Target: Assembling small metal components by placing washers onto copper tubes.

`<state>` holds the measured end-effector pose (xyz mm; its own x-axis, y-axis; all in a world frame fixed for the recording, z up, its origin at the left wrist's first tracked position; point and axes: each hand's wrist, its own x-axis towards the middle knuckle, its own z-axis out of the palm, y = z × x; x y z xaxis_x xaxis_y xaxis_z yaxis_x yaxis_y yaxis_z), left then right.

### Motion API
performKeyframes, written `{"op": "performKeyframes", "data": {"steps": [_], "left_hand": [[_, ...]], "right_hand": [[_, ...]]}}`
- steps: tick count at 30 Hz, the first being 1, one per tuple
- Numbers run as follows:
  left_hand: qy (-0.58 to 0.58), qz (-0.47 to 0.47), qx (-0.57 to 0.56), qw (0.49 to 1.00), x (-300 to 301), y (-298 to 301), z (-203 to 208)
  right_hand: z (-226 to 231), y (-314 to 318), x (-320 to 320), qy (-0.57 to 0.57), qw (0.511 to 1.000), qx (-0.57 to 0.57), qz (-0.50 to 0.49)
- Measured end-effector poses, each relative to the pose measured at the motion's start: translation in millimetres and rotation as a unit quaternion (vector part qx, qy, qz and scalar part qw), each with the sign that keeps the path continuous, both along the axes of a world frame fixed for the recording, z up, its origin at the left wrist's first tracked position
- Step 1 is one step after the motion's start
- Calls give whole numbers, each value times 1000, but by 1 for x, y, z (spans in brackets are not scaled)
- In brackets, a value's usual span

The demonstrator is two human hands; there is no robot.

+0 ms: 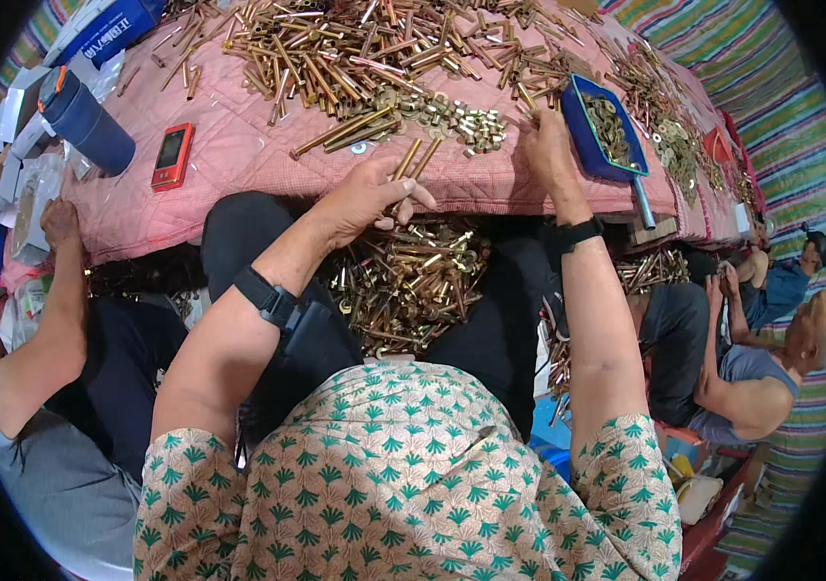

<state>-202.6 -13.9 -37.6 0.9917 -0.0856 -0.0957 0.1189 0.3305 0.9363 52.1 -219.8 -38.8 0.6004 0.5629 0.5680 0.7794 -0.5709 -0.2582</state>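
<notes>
My left hand (366, 198) grips two long brass bolts (413, 160) at the near edge of the pink quilted table (238, 145), their ends pointing up onto the cloth. My right hand (548, 145) reaches onto the table beside a heap of small brass nuts and washers (447, 118), fingers curled down; whether it holds anything is hidden. A large pile of long brass bolts (355, 48) covers the table's far side. More assembled brass bolts (408, 286) lie heaped in my lap between my knees.
A blue scoop tray (595, 145) of washers sits right of my right hand. A red phone (171, 155) and a dark blue bottle (88, 121) lie at the left. One person sits close on my left (54, 368), others at the right (752, 378).
</notes>
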Motion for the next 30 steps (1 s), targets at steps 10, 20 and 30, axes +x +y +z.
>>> {"op": "performKeyframes", "data": {"steps": [10, 20, 30], "left_hand": [[14, -2, -80, 997, 5, 7, -18], [32, 125, -114, 985, 7, 12, -7], [18, 141, -87, 986, 2, 9, -12]], "right_hand": [[8, 3, 35, 75, 985, -86, -131], [21, -7, -15, 171, 976, -109, -82], [22, 59, -90, 56, 990, -61, 116]]}}
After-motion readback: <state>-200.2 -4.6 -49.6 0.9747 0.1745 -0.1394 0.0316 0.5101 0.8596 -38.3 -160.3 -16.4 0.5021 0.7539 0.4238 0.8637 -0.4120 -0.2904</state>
